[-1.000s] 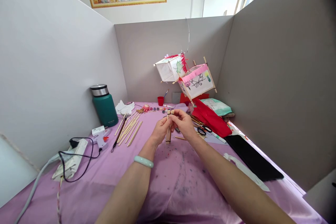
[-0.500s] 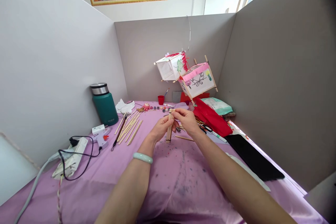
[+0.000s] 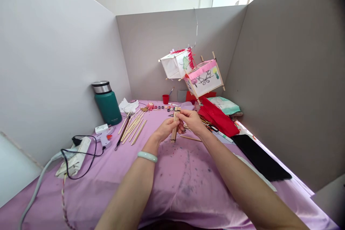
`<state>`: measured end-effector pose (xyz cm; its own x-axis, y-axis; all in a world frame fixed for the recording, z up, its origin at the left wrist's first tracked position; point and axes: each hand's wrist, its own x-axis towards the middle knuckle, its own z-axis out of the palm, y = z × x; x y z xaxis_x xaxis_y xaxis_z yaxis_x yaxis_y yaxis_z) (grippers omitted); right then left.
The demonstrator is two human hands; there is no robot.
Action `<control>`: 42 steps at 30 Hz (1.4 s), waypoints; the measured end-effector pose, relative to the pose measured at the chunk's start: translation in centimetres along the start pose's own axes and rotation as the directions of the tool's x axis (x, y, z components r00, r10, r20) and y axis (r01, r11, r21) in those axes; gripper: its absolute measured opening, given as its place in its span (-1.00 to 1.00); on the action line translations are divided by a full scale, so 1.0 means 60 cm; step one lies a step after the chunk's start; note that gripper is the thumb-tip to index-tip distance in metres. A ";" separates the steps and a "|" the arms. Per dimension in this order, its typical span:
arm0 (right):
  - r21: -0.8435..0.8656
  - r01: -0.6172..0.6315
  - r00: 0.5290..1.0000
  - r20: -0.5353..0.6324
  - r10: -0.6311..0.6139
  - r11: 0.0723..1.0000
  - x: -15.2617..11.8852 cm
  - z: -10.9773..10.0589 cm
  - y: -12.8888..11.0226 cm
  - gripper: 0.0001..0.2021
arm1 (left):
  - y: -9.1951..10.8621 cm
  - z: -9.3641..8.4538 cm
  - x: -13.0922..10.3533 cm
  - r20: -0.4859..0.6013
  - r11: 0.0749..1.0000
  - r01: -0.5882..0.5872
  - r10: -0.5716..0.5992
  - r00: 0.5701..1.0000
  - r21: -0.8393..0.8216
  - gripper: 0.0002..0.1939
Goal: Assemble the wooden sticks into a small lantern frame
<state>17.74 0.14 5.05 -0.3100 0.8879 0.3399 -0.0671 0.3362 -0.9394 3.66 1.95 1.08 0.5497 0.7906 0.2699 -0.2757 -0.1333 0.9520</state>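
Note:
A short bundle of wooden sticks (image 3: 175, 124) stands nearly upright on the purple tablecloth (image 3: 185, 179), slightly tilted to the right at the top. My left hand (image 3: 165, 129) wraps around its lower half from the left. My right hand (image 3: 192, 120) pinches its upper part from the right. A pale green bangle (image 3: 147, 156) circles my left wrist. One loose stick (image 3: 190, 138) lies flat just right of the bundle.
Several longer sticks (image 3: 133, 125) lie at left beside a green flask (image 3: 106, 102), a glue gun (image 3: 104, 134) and a power strip (image 3: 74, 156). Two paper lanterns (image 3: 194, 73) hang at the back. Red cloth (image 3: 218, 116), scissors (image 3: 211, 126) and a black pad (image 3: 258, 158) lie right.
The view has tipped downward a little. My hands keep holding the stick bundle, which now leans slightly more to the right; fingers shifted a bit along it.

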 end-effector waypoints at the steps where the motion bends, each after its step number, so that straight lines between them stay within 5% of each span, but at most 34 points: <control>1: -0.007 0.002 1.000 0.008 -0.001 1.000 0.000 0.000 0.001 -0.76 | -0.001 -0.001 0.000 0.003 1.000 0.005 -0.005 1.000 -0.007 -0.58; 6: 0.010 0.033 0.999 -0.012 -0.032 0.999 -0.002 0.004 0.004 -0.77 | -0.003 -0.006 0.000 0.022 1.000 0.002 -0.001 1.000 -0.028 -0.60; 15: -0.086 0.093 0.962 -0.251 -0.112 0.992 0.007 0.011 -0.010 -0.74 | -0.005 -0.004 -0.002 0.017 1.000 -0.013 0.014 1.000 -0.028 -0.64; 29: -0.134 0.100 0.981 -0.155 -0.120 0.986 0.003 0.004 -0.027 -0.79 | 0.011 -0.003 -0.010 0.063 0.996 0.041 -0.036 0.997 -0.083 -0.62; 37: -0.013 0.056 0.998 -0.027 -0.056 0.998 -0.002 0.015 0.003 -0.75 | -0.001 -0.014 -0.009 0.032 0.995 0.014 -0.011 0.999 -0.102 -0.60; 42: 0.028 0.048 0.997 -0.063 -0.046 0.998 -0.001 0.017 0.008 -0.67 | 0.002 -0.009 -0.010 0.022 0.995 0.027 -0.025 0.999 -0.097 -0.59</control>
<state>16.74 -0.10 4.53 -0.2459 0.8895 0.3853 -0.1086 0.3697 -0.9228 2.85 1.81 0.96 0.5740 0.7801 0.2489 -0.3354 -0.0533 0.9406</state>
